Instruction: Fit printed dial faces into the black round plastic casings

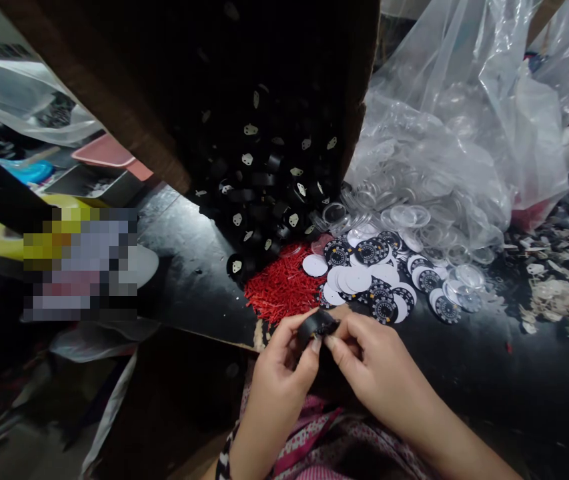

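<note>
A small black round plastic case (311,325) is tilted on edge between my hands, close above the table's front edge. My left hand (284,373) grips its rim between thumb and fingers. At the case's right edge, the thumb and fingers of my right hand (374,353) are pinched together; whether a tiny part is also between them is hidden. Just beyond lies a heap of thin red pieces, like small pointers (289,283). To its right are scattered black printed dial discs (384,303), some turned to their white backs (354,279).
A dark tipped-over box (359,127) spills black round cases with pale metal tabs (269,213). Clear round covers (404,215) spill from a plastic bag (444,140). Pale flat parts (564,307) lie right. A grey tray (91,183) and yellow tape roll (1,240) stand left.
</note>
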Available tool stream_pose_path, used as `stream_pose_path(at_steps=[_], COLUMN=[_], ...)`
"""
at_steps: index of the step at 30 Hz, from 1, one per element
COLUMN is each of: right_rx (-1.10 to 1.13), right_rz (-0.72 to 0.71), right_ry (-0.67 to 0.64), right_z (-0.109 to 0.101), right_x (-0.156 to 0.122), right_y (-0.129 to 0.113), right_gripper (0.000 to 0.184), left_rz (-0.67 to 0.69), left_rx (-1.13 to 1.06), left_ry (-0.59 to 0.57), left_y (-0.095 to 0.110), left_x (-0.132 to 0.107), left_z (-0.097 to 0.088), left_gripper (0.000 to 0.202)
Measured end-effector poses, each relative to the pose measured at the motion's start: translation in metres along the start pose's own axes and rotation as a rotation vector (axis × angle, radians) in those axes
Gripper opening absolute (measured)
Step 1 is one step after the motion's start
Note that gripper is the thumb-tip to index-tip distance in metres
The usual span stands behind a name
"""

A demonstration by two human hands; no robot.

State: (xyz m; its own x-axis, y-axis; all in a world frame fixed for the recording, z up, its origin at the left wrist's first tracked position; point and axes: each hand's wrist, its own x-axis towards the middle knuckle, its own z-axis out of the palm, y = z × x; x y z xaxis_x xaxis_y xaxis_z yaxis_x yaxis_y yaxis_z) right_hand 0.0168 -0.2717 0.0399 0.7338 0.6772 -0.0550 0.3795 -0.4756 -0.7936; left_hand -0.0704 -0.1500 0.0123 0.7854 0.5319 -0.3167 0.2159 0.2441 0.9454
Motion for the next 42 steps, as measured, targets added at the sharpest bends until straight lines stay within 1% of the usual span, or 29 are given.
stream_pose_path(at_steps=[2,4,5,7,10,13,15,17,19,21,22,24,26,27,28,29,30,31,32,33,34,35,37,40,42], right_rx=[0.041,0.074,0.074,0.035,-0.085,-0.272,-0.407,-0.491,-0.507,-0.48,-0.462,-0.405,-0.295,-0.231,-0.187,-0.173,-0.219,-0.34,-0.493,-0.63,-0.705,-0.75,-0.763,-0.689,-0.63], right_rz=[0.0,-0.042,-0.065,-0.108,-0.199,-0.299,-0.344,-0.38,-0.388,-0.334,-0.283,-0.174,-0.124,-0.112,-0.088,-0.047,0.052,0.194,0.339,0.447,0.498,0.516,0.476,0.373,0.328], right_ry=[-0.028,-0.016,-0.004,0.004,-0.006,0.004,0.002,0.009,0.037,0.067,0.078,0.075,0.007,-0.024,-0.019,0.014,0.15,0.33,0.437,0.458,0.438,0.414,0.385,0.45,0.519], right_z=[-0.005,-0.009,-0.011,-0.014,-0.013,-0.011,-0.009,-0.007,-0.004,-0.001,0.0,-0.001,-0.012,-0.022,-0.034,-0.049,-0.064,-0.079,-0.093,-0.104,-0.113,-0.118,-0.122,-0.121,-0.122], right_x=[0.002,0.003,0.003,0.003,0.004,0.008,0.01,0.012,0.013,0.013,0.012,0.01,0.007,0.004,0.002,0.0,-0.002,-0.003,-0.004,-0.004,-0.004,-0.004,-0.004,-0.006,-0.009], right_y=[0.001,0.003,0.004,0.005,0.006,0.006,0.005,0.005,0.003,0.0,-0.002,-0.004,0.002,0.009,0.02,0.033,0.048,0.064,0.079,0.093,0.106,0.116,0.128,0.134,0.131], right_gripper=[0.022,0.014,0.01,0.013,0.016,0.013,0.011,0.013,0.014,0.012,0.011,0.01,0.011,0.013,0.014,0.016,0.02,0.024,0.034,0.046,0.051,0.052,0.048,0.041,0.041], left_rz=[-0.16,-0.277,-0.304,-0.318,-0.316,-0.29,-0.248,-0.246,-0.318,-0.391,-0.4,-0.377,-0.345,-0.345,-0.351,-0.354,-0.351,-0.345,-0.343,-0.342,-0.348,-0.364,-0.402,-0.416,-0.409], left_rx=[-0.201,-0.359,-0.404,-0.439,-0.426,-0.342,-0.213,-0.128,-0.19,-0.311,-0.349,-0.355,-0.31,-0.301,-0.313,-0.348,-0.401,-0.461,-0.518,-0.56,-0.59,-0.613,-0.645,-0.655,-0.648], left_ry=[-0.084,-0.151,-0.172,-0.194,-0.166,-0.134,-0.088,-0.019,0.056,0.096,0.102,0.079,0.046,0.026,0.007,-0.012,-0.033,-0.056,-0.084,-0.115,-0.145,-0.168,-0.191,-0.187,-0.185], left_y=[0.001,0.004,0.005,0.007,0.007,0.004,0.001,-0.002,-0.006,-0.012,-0.015,-0.02,-0.022,-0.022,-0.021,-0.019,-0.017,-0.015,-0.013,-0.011,-0.009,-0.007,-0.005,-0.002,0.0], left_x=[0.003,0.005,0.005,0.004,0.002,0.002,0.002,0.002,0.001,-0.001,-0.002,-0.004,-0.004,-0.004,-0.003,-0.003,-0.002,-0.001,0.0,0.0,0.001,0.001,0.002,0.003,0.003], left_z=[0.0,0.0,0.0,0.0,0.001,0.0,-0.002,-0.001,0.002,0.009,0.012,0.016,0.016,0.015,0.013,0.012,0.011,0.011,0.012,0.013,0.015,0.016,0.019,0.02,0.018], left_gripper=[0.022,0.026,0.028,0.031,0.037,0.042,0.039,0.034,0.027,0.024,0.025,0.029,0.037,0.041,0.043,0.043,0.04,0.037,0.034,0.031,0.028,0.026,0.026,0.026,0.026])
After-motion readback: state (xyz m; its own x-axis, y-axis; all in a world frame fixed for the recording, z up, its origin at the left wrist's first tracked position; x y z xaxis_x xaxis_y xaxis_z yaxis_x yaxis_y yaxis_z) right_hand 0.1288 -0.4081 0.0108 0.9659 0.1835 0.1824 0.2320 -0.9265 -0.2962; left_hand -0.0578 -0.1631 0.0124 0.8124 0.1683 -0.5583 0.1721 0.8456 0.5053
